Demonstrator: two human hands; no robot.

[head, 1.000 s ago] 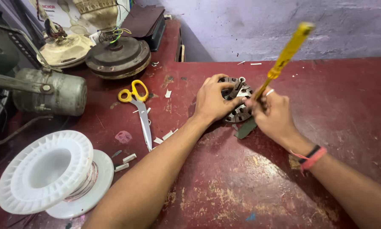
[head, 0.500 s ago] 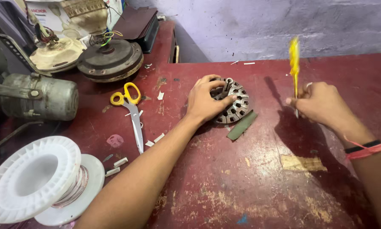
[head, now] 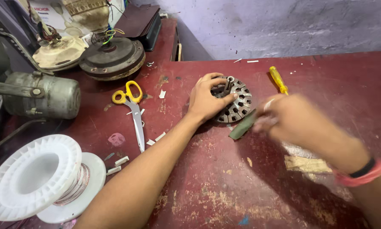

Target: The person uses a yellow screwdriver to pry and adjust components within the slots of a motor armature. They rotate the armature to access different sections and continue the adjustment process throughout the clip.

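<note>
My left hand (head: 207,99) grips a round slotted metal stator core (head: 238,101) that lies flat on the red table (head: 241,186), fingers curled over its left rim. My right hand (head: 294,121) is blurred just right of the core, empty, its fingertips close to a green strip (head: 242,126) that leans against the core's lower edge. A yellow-handled screwdriver (head: 278,79) lies on the table behind the right hand, apart from it. A red and black band sits on my right wrist.
Yellow-handled scissors (head: 133,111) lie left of my left arm among small white paper bits. A white spool of copper wire (head: 42,178) stands at the front left. A grey motor (head: 44,95), a dark fan motor housing (head: 112,57) and a black case (head: 141,23) crowd the back left.
My right hand has laid the yellow screwdriver on the table behind it and swung back toward the core and green strip. My left hand has stayed on the core.
</note>
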